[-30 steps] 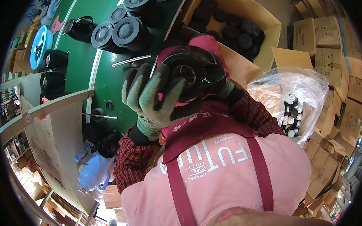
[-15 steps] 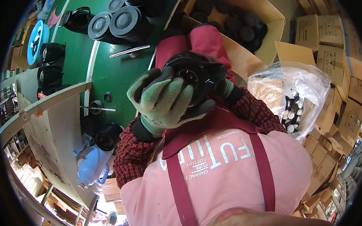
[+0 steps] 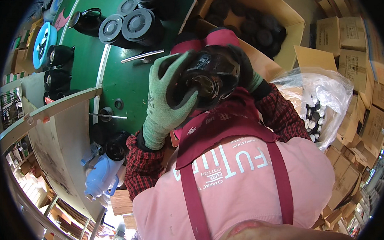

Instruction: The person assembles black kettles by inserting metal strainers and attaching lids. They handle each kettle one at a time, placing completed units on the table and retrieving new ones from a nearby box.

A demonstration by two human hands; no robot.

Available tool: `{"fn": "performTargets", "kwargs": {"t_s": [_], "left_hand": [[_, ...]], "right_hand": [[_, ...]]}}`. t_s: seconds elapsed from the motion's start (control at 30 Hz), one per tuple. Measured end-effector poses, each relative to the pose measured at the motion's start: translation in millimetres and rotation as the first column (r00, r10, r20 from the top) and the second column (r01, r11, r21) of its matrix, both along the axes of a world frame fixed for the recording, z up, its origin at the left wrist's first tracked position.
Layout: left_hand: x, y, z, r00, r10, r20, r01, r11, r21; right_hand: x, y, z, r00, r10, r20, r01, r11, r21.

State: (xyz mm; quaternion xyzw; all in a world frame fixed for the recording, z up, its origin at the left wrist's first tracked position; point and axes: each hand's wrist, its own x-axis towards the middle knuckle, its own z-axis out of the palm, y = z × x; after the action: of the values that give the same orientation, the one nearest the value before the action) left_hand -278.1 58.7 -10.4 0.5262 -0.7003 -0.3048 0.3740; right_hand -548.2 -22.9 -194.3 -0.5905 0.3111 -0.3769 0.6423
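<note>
A glossy black jug (image 3: 224, 63) is held over my lap, a round rim on it tipped up toward me. My left hand (image 3: 167, 91), in a green glove with dark palm and fingers, is curled round its left side, with the thumb by the rim. My right hand (image 3: 247, 68), in a matching glove, grips the jug's far right side; its fingers are partly hidden. On the green table (image 3: 130, 82) to the left lie a metal T-shaped bar tool (image 3: 143, 56) and a small black ring (image 3: 119, 104).
Stacked black ribbed round parts (image 3: 143, 25) and another black jug (image 3: 86, 21) stand on the table. A carton (image 3: 297, 23) of black round pieces is ahead right. A clear plastic bag (image 3: 339, 96) holds small white and black parts. A blue flask (image 3: 101, 175) sits left.
My left hand has moved from covering the jug's front to its left side, fingers opening round it. The jug has turned, and its round rim now shows. My right hand has come more into view.
</note>
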Motion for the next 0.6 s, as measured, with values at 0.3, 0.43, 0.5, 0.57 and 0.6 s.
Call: {"fn": "performTargets", "kwargs": {"t_s": [0.3,0.43,0.5,0.57,0.6], "left_hand": [[33,7,-114,0.950,-0.142,0.279,0.143,0.990,0.020],[103,-39,-197,0.693,0.229,0.683,-0.282,0.959,-0.035],[137,-64,-228,0.506,0.199,0.839,-0.329,0.944,-0.025],[157,-81,-246,0.369,0.053,0.928,-0.293,0.954,0.062],[163,-88,-248,0.454,0.063,0.889,-0.227,0.973,0.047]], "right_hand": [[7,-83,105,0.977,0.129,-0.171,-0.175,0.939,-0.295],[58,-51,72,0.811,0.005,-0.585,-0.491,0.549,-0.677],[68,-38,46,0.782,-0.091,-0.617,-0.483,0.538,-0.691],[65,-35,24,0.769,-0.086,-0.634,-0.448,0.635,-0.630],[62,-37,15,0.805,-0.060,-0.590,-0.403,0.674,-0.619]]}}
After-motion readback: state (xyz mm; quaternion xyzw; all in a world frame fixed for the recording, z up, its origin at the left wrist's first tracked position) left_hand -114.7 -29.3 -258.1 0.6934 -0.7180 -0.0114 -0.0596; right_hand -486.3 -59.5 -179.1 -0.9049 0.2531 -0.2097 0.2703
